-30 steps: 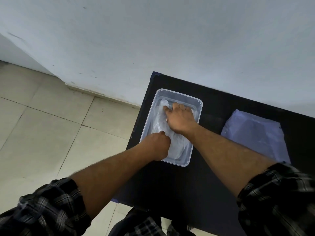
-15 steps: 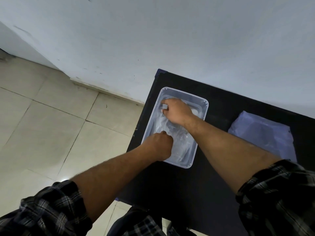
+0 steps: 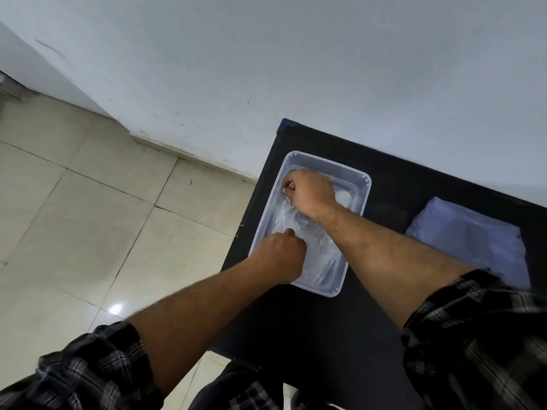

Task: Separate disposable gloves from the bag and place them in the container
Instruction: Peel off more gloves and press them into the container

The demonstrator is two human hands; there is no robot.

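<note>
A clear plastic container (image 3: 359,204) sits on the black table near its left edge. Thin transparent disposable gloves (image 3: 318,253) lie crumpled inside it. Both my hands are down in the container. My left hand (image 3: 281,255) is curled at the near end, fingers pinched on the glove plastic. My right hand (image 3: 310,193) is at the far left end, fingers closed on the glove's far edge. A bluish translucent bag (image 3: 470,241) lies flat on the table to the right, partly behind my right sleeve.
The black table (image 3: 340,329) stands against a pale wall (image 3: 296,69). Its left edge drops to a tiled floor (image 3: 88,217). My checked sleeves fill the lower corners of the view.
My right hand slid from the container's middle toward its far left corner and closed its fingers on the glove. My left hand stayed at the near end.
</note>
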